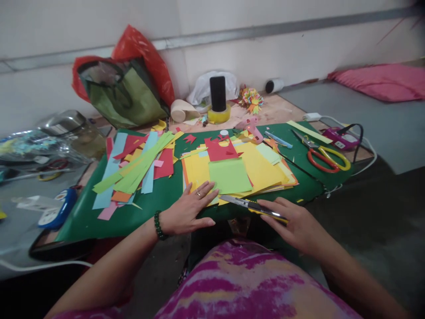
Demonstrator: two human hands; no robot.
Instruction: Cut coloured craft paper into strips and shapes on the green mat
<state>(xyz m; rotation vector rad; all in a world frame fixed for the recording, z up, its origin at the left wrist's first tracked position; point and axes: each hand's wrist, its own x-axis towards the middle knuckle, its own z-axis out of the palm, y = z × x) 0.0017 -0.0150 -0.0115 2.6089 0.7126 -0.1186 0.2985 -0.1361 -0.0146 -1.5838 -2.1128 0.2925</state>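
Observation:
My left hand [195, 204] lies flat with its fingers spread, fingertips at the left edge of a light green paper square [230, 176]. That square rests on a stack of yellow and orange paper sheets [265, 170]. In my right hand [292, 221] is a utility knife [254, 207] with a black and yellow handle. Its blade points left, close to the square's lower edge; whether it touches the paper I cannot tell. A piece of red paper [219, 149] with cut-outs sits just above the square.
Green, blue and pink paper strips [139, 168] are heaped at left on the green mat [159, 218]. Scissors [327, 159] and a pink glue gun [253, 130] lie to the right. Behind stand a phone [218, 94] on a yellow tape roll [219, 114] and a green bag [128, 95].

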